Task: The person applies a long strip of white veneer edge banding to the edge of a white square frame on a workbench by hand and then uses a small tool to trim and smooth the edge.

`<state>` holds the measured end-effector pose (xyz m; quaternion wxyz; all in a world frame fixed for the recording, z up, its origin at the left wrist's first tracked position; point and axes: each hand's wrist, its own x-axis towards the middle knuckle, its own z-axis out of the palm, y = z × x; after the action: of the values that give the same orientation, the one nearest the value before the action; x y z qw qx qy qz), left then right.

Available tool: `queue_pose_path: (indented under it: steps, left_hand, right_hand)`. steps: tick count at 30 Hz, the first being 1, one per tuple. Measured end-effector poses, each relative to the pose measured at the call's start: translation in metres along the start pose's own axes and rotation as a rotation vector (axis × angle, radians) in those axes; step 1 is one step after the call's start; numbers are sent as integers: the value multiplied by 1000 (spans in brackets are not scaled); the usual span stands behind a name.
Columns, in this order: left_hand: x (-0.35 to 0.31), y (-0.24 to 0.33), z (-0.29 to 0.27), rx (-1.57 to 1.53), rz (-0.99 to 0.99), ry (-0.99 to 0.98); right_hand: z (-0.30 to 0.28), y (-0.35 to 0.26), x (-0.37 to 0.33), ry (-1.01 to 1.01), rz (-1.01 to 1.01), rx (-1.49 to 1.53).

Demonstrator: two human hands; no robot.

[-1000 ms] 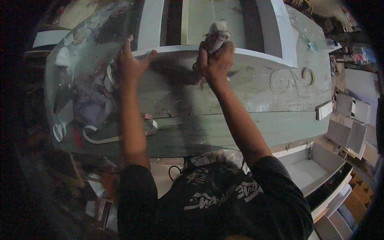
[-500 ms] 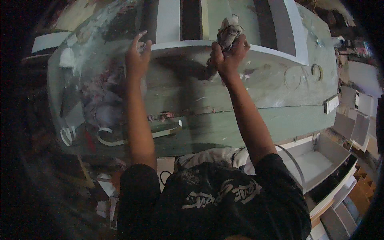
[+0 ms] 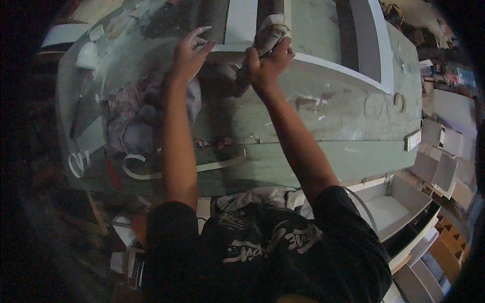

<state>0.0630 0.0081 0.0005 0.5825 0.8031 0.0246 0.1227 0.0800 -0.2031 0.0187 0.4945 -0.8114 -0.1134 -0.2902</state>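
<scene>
My right hand is closed around a pale, stained bundle that looks like wrapped cloth. It holds this at the near edge of a white panel frame, and the hand hides the contact. Something dark shows below the fist, too blurred to name. My left hand is open, fingers apart, by the left end of the frame's near edge; whether it touches is unclear. Beneath my left forearm lies a crumpled greyish-pink cloth on the green worktable.
A curved pale strip lies near the table's front edge beside a thin red object. Curled strips sit at the left, another ring at the right. An open white drawer box stands below right, near several stacked panels.
My right hand has moved left along the frame's near edge with the bundle. My left hand stays open near its left end. The whole view has shifted slightly.
</scene>
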Motion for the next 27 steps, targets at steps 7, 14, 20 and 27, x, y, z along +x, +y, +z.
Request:
queue_pose_path:
  steps: [7,14,20,27]
  left_hand:
    - [-1,12,-13,-349,-235,-120]
    - [-14,8,-12,-386,-199,0]
    - [-26,-141,-9,-251,-187,27]
    - [11,-9,-7,-636,-140,-142]
  right_hand:
    - [56,-31,-13,-43,-154,-14]
    - [94,-49,-20,-92,-227,-22]
    - [114,-78,-13,-205,-45,54]
    - [44,-51,-48,-148,-331,291]
